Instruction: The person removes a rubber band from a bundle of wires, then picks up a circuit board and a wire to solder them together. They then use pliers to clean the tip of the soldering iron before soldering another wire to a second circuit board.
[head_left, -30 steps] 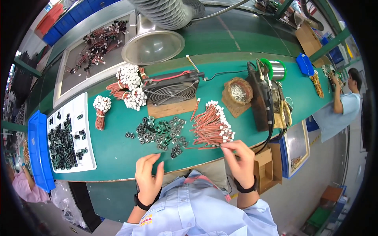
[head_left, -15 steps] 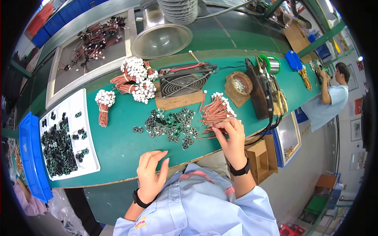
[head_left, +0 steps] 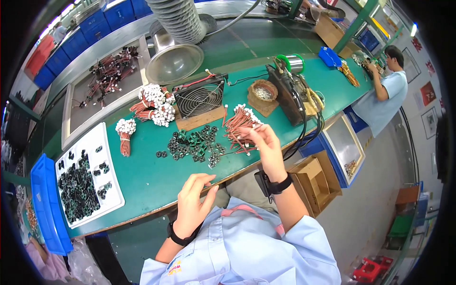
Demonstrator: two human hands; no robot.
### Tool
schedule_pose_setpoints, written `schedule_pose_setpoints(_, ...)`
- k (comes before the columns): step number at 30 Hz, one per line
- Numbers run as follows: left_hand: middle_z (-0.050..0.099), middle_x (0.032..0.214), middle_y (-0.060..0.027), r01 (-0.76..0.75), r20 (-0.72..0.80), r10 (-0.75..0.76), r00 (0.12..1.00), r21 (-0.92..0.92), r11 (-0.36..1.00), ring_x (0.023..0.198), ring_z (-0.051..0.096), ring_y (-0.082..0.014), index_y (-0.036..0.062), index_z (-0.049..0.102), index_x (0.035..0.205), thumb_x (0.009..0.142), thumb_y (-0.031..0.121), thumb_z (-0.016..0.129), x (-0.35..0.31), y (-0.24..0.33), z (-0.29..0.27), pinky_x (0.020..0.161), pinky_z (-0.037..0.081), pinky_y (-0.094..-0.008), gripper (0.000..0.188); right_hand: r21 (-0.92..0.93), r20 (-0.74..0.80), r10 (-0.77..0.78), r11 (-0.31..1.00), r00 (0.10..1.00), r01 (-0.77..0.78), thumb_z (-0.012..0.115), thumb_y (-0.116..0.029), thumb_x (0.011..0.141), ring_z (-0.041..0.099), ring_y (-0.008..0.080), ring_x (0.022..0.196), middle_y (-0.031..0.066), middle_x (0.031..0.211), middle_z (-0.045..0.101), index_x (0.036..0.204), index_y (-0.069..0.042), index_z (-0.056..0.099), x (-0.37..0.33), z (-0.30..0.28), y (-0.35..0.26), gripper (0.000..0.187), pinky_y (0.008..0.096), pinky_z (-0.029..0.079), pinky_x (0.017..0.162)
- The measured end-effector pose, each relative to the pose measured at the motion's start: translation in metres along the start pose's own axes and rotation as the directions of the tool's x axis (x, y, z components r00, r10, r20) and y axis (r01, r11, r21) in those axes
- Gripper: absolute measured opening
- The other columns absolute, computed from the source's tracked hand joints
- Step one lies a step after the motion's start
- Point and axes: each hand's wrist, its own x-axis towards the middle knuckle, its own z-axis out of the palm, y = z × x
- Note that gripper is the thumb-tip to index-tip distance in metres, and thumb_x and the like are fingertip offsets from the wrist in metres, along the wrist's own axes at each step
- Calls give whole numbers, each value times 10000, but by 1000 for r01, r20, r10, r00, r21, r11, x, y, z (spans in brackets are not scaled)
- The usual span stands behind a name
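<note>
My right hand (head_left: pixel 267 149) is at the near right side of a loose pile of red wires with white connectors (head_left: pixel 241 124). Its thumb and fingertips come together over the wires; whatever they pinch is too small to make out. My left hand (head_left: pixel 194 203) hovers by the table's front edge, thumb apart from the curved fingers, with nothing in it. Between the hands and the fan lies a heap of small dark green and black circuit boards (head_left: pixel 194 144). A single wire stretches from the pile toward those boards.
A black fan (head_left: pixel 199 99) stands on a wooden board behind the heap. Bundled wires (head_left: pixel 125 135) lie left. A white tray of boards (head_left: pixel 114 197) and a blue bin (head_left: pixel 46 204) sit far left. Right are a small bowl (head_left: pixel 264 90), a solder spool (head_left: pixel 290 63) and cables. Another person works beyond.
The view has shifted and tilted. My right hand has lifted slightly and turned, its fingertips now higher over the wire pile. My left hand keeps its loose, empty pose near the edge.
</note>
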Motion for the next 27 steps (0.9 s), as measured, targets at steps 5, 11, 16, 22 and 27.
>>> schedule_pose_setpoints(5, 586, 912, -125, 94, -109, -97, 989, -32, 995, 778, 595, -203, -16, 593, 979, 753, -17, 625, -23, 5, 3, 699, 462, -287, 228, 136, 91, 88, 986, 992, -100, 558, -89, 887, 586, 109, 833, 44, 905, 639, 816, -61, 538, 12, -9, -1, 79, 240, 455, 748)
schedule_pose_setpoints(11, 589, 917, -119, 78, -120, -85, 989, -60, 995, 780, 595, -189, -17, 591, 993, 768, -3, 620, -21, 18, 23, 711, 462, -279, 227, 215, 156, 177, 954, 972, -208, 562, -85, 879, 580, 96, 834, 51, 900, 644, 805, -61, 536, 13, -16, -20, 82, 233, 449, 757)
schedule_pose_setpoints(16, 587, 901, -115, 133, -82, -164, 983, -298, 945, 770, 589, -176, -24, 586, 960, 771, -1, 626, 11, 31, 29, 712, 463, -270, 194, -69, 598, 184, 982, 780, -178, 580, -21, 829, 595, 126, 702, 37, 785, 619, 845, -24, 553, -20, -17, -45, 31, 246, 466, 649)
schedule_pose_setpoints(22, 580, 863, -106, 178, 103, -160, 982, -208, 962, 762, 579, -164, -25, 577, 888, 764, -5, 636, 44, 34, 42, 698, 463, -268, 138, -356, 611, -29, 882, 791, 308, 600, -40, 806, 613, 133, 683, 66, 772, 614, 842, -16, 558, -17, -28, -39, 60, 263, 469, 587)
schedule_pose_setpoints(27, 574, 838, -84, 276, 183, -256, 949, -93, 957, 737, 567, -141, -21, 570, 838, 762, -18, 638, 54, 38, 50, 661, 456, -255, 102, -449, 652, -132, 726, 747, 521, 611, 4, 780, 598, 131, 653, 68, 718, 582, 849, -3, 569, -4, -45, -36, 80, 249, 456, 555)
